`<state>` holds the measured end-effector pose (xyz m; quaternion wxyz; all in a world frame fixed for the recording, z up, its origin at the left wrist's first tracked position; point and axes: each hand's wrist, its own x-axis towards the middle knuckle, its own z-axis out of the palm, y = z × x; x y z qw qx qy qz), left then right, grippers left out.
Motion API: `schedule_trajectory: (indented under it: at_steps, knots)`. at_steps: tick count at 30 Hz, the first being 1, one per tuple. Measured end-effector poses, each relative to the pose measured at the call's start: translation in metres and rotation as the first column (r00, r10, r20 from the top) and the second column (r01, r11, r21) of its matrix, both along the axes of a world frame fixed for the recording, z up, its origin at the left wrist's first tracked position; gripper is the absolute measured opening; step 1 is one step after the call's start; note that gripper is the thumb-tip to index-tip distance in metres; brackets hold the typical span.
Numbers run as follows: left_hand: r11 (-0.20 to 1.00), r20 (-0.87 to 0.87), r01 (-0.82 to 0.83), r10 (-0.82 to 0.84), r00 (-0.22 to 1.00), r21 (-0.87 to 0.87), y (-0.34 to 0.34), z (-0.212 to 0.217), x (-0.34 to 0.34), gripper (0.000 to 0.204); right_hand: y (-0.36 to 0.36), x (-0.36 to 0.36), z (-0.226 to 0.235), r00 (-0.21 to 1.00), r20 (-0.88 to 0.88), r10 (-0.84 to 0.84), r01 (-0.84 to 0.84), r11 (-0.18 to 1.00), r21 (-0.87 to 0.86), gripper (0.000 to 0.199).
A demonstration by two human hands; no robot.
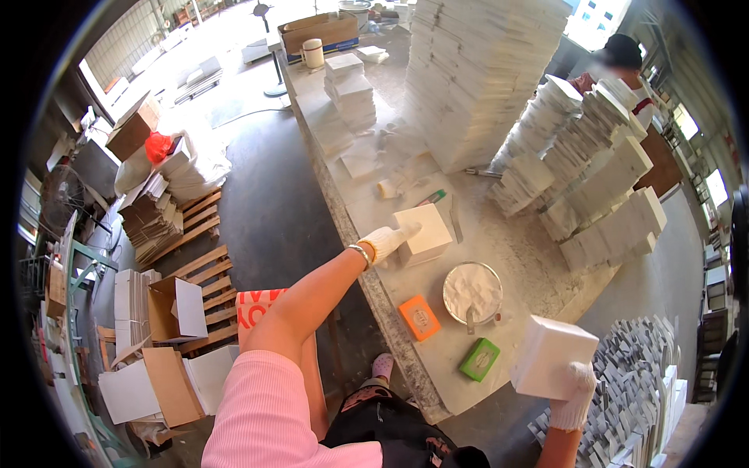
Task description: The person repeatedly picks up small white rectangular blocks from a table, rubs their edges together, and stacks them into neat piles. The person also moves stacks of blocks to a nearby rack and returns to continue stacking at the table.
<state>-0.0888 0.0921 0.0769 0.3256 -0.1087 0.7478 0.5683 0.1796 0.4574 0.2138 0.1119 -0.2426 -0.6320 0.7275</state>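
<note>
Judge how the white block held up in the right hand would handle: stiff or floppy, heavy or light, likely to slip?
The white block looks stiff: flat faces and straight edges show no sag in the gloved right hand. It is probably fairly heavy for its size, resembling the stone-like pieces stacked on the table. Its smooth faces may be slippery; the knit glove likely helps grip.

White work gloves on left hand (388, 240) and right hand (576, 390); white box (425, 231) under the left, white box (552, 356) in the right. Pink ribbed sleeve (261, 413). Orange sponge (419, 317), green sponge (479, 359). White powder in a grey metal bowl (472, 291). White tile stacks (484, 70) with grey veining. Brown cardboard boxes (133, 129), red bag (157, 146).
</note>
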Motion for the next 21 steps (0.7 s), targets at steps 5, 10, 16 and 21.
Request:
schedule_trajectory:
  at_steps: [5,10,16,21]
  knots:
    - [0.902,-0.194,0.126,-0.222,0.956,-0.413,-0.021,-0.003,-0.014,0.085,-0.06,-0.105,0.016,0.948,-0.071,0.311,-0.317,0.898,-0.304,0.031]
    - [0.99,-0.173,-0.138,0.14,0.975,0.026,-0.057,-0.028,0.023,0.072,-0.107,-0.193,-0.01,0.86,-0.093,0.502,-0.503,0.801,-0.325,0.02]
    - [0.774,0.198,-0.468,0.425,0.883,0.427,-0.12,-0.055,0.131,0.05,-0.17,-0.255,-0.029,0.736,0.111,0.668,-0.607,0.723,-0.33,0.028]
    - [0.778,0.238,-0.574,0.525,0.817,0.256,-0.128,-0.033,0.201,0.047,-0.168,-0.298,-0.066,0.639,0.173,0.75,-0.662,0.65,-0.372,0.04]
